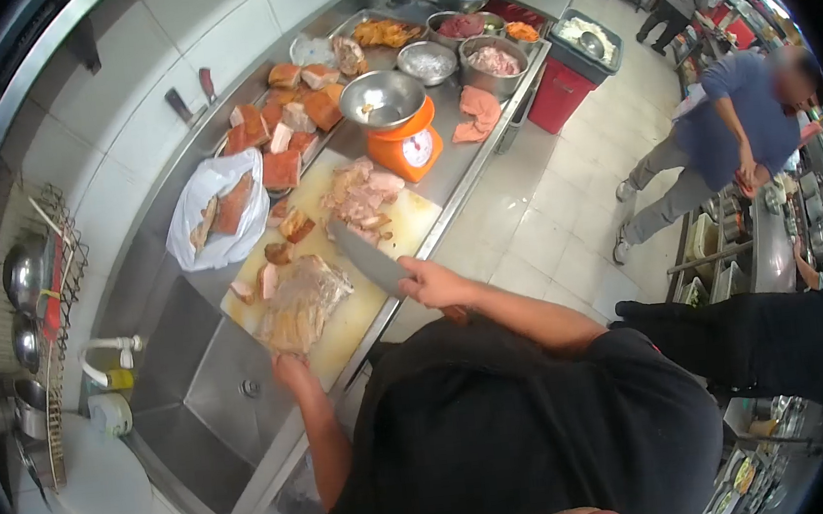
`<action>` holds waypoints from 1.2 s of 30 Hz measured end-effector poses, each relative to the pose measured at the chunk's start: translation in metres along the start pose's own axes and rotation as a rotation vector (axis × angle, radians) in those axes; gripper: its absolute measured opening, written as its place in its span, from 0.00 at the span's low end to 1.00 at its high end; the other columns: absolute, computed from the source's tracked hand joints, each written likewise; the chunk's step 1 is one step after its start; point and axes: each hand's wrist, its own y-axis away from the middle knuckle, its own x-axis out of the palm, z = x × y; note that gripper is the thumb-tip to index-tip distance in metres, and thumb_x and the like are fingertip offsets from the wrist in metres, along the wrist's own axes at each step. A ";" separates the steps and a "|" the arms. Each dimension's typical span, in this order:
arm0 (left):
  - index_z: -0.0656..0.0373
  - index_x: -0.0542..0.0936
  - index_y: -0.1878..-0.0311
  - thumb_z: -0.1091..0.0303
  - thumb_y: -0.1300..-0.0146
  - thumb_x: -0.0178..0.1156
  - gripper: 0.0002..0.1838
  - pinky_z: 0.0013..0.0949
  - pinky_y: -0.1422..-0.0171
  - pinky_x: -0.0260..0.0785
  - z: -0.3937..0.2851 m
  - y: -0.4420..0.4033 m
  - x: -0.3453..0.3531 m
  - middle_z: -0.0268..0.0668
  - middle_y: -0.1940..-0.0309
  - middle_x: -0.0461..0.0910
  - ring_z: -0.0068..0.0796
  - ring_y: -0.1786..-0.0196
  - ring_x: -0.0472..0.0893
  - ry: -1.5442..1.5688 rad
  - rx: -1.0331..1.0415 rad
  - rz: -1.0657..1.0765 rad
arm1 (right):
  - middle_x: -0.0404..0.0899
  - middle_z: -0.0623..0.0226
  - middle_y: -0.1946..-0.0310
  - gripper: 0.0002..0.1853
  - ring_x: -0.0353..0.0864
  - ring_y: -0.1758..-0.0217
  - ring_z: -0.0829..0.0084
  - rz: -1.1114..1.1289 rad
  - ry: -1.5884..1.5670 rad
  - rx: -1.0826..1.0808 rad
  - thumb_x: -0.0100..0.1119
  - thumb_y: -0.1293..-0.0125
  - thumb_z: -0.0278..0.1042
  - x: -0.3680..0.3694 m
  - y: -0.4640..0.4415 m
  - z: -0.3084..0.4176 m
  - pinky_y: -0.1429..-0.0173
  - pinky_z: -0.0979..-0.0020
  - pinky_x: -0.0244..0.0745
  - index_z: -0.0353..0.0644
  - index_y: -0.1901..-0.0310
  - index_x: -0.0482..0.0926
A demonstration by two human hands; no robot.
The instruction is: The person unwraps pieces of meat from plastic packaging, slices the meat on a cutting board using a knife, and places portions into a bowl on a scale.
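Observation:
My right hand (424, 283) is closed round the handle of a broad cleaver (369, 259), whose blade lies over the yellowish cutting board (396, 310) beside a heap of chopped meat (361, 197). At the board's near left part, my left hand (292, 370) touches the lower end of a large slab of meat (305, 302); its fingers are mostly hidden at the meat's edge. Smaller browned pieces (296, 225) lie between the slab and the white plastic bag (219, 208), which holds more meat. An orange scale (406, 148) carries a metal bowl (383, 99) past the heap.
A steel sink (204, 391) with a tap (109, 357) is at the left. Roasted meat chunks (281, 168), metal bowls (494, 66) and an orange cloth (477, 114) occupy the far counter. A red bin (560, 94) stands beyond its edge. A co-worker (732, 142) stands at the right.

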 end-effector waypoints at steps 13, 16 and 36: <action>0.51 0.72 0.60 0.73 0.26 0.49 0.05 0.25 0.78 0.53 -0.112 0.078 0.066 0.27 0.70 0.71 0.17 0.77 0.65 0.391 -0.073 0.171 | 0.72 0.74 0.77 0.12 0.67 0.80 0.82 0.104 -0.162 0.143 0.54 0.23 0.30 -0.019 -0.003 -0.020 0.76 0.73 0.63 0.38 0.43 0.74; 0.52 0.71 0.61 0.73 0.26 0.48 0.06 0.25 0.78 0.52 -0.124 0.090 0.073 0.27 0.72 0.70 0.16 0.77 0.64 0.431 -0.046 0.244 | 0.72 0.72 0.78 0.10 0.67 0.81 0.81 0.159 -0.088 0.129 0.55 0.24 0.30 -0.024 -0.008 -0.017 0.77 0.71 0.63 0.37 0.45 0.73; 0.52 0.74 0.59 0.72 0.30 0.51 0.04 0.24 0.84 0.49 -0.159 0.085 0.081 0.26 0.76 0.68 0.17 0.82 0.63 0.420 -0.041 0.488 | 0.69 0.74 0.81 0.12 0.65 0.85 0.81 0.534 -0.044 0.144 0.52 0.24 0.27 -0.035 -0.073 -0.017 0.81 0.73 0.62 0.41 0.42 0.74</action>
